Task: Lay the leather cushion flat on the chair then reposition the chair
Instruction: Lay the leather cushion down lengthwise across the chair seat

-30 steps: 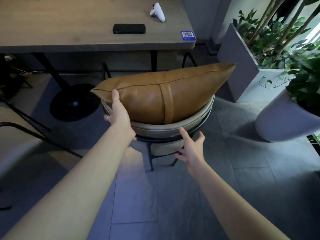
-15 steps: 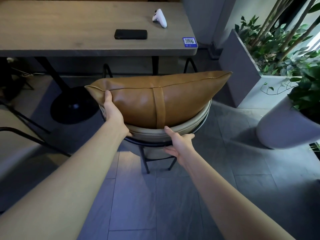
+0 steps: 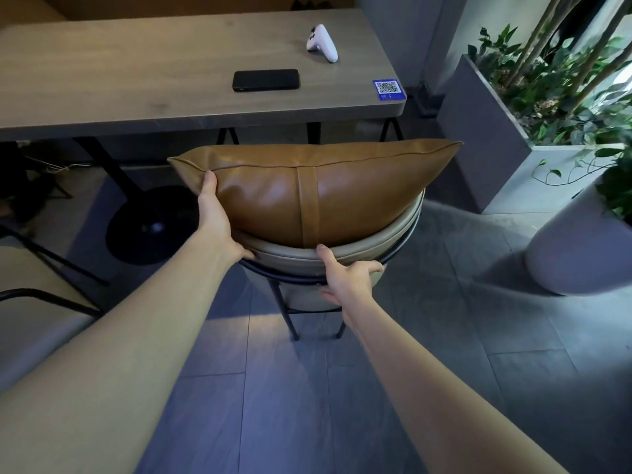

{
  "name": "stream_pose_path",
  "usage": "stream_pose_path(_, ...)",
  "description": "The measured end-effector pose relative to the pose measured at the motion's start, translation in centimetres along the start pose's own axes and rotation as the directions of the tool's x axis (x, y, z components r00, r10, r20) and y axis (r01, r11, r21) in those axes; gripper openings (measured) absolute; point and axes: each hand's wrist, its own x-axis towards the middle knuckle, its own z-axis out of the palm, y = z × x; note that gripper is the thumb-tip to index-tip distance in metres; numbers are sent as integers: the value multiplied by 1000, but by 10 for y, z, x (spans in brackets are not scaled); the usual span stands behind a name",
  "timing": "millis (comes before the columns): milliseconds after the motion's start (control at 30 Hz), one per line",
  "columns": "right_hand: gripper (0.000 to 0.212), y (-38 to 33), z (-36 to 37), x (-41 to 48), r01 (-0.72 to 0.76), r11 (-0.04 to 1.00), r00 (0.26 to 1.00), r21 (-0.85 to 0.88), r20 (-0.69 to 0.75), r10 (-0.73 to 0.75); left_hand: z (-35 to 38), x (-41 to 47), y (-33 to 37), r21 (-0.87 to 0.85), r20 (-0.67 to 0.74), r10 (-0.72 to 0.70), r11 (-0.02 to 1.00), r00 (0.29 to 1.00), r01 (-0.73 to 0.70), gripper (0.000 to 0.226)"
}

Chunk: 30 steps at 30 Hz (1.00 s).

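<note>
A tan leather cushion (image 3: 345, 189) with a centre strap stands on edge on the chair, leaning over its curved beige backrest (image 3: 369, 248). My left hand (image 3: 215, 217) presses flat against the cushion's left end, fingers up. My right hand (image 3: 349, 278) rests on the backrest's rim just under the strap, thumb on top and fingers wrapped over the outer side. The chair's seat is hidden behind the cushion; only thin black legs (image 3: 290, 313) show below.
A wooden table (image 3: 136, 83) stands right beyond the chair, carrying a black phone (image 3: 266, 80), a white controller (image 3: 322, 42) and a QR sticker (image 3: 388, 88). Planters with greenery (image 3: 547, 97) crowd the right. Another chair (image 3: 41, 302) is at left. Grey tile floor lies near me.
My right hand rose from below the backrest and settled on its rim. The cushion has levelled out, its right end dropping, while my left hand stayed on its left end.
</note>
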Motion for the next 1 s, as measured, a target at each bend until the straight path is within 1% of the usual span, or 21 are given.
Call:
stream_pose_path(67,162,-8,-1,-4,5,1000,1000,8,15,-6,4,-1,-1,33,12,-14,999,1000,14,102)
stream_pose_path(100,156,-10,-3,-4,9,1000,1000,11,22,-9,6,0,-1,44,-9,-19,999,1000,20,104)
stream_pose_path(133,150,-11,-5,-4,8,1000,1000,6,26,-9,10,-1,0,53,-64,-11,998,998,14,105)
stream_pose_path(167,149,-13,-7,-6,-2,1000,999,-9,34,2,13,-3,3,68,-154,26,998,988,-15,102)
stream_pose_path(200,152,-16,-9,-6,-11,999,998,-34,55,13,17,-7,7,122,-262,109,989,959,-79,98)
stream_pose_path(233,157,-18,-12,-7,-26,996,996,-80,78,32,20,-13,13,244,-351,241,957,905,-160,93)
stream_pose_path(267,159,-19,-17,-8,-27,991,994,-129,101,41,23,-21,18,412,-381,395,882,836,-229,91)
stream_pose_path(300,153,-20,-25,-11,-28,987,992,-160,121,48,26,-30,23,579,-345,534,769,772,-273,93)
stream_pose_path(333,140,-21,-35,-14,-31,984,990,-175,130,55,30,-38,26,713,-267,639,634,721,-298,97)
stream_pose_path(367,125,-21,-45,-17,-35,985,990,-167,131,57,35,-45,25,806,-164,706,499,689,-319,100)
stream_pose_path(433,104,-20,-68,-14,-36,989,991,-145,125,54,52,-57,18,892,37,751,273,659,-361,102)
stream_pose_path(467,98,-22,-78,-11,-35,990,993,-136,106,49,63,-62,12,904,126,750,182,650,-386,101)
stream_pose_path(500,97,-24,-85,-6,-29,992,996,-124,76,39,76,-66,6,900,203,737,119,645,-420,100)
stream_pose_path(600,106,-39,-105,9,-16,994,998,-111,53,22,118,-72,-10,853,395,659,-4,640,-522,95)
stream_pose_path(700,109,-59,-116,26,-15,997,997,-82,71,21,156,-70,-19,815,527,558,-118,642,-567,95)
stream_pose_path(800,106,-76,-120,43,-40,996,993,-84,107,49,192,-61,-20,791,600,451,-215,660,-572,104)
stream_pose_path(900,94,-85,-120,58,-40,989,990,-144,127,59,213,-46,-23,776,630,351,-317,693,-545,112)
stream_pose_path(967,86,-89,-119,65,-46,985,990,-164,125,67,218,-36,-29,761,633,314,-418,707,-496,113)
stream_pose_path(1000,88,-92,-118,67,-52,985,989,-166,131,74,220,-31,-32,755,635,319,-451,704,-477,112)
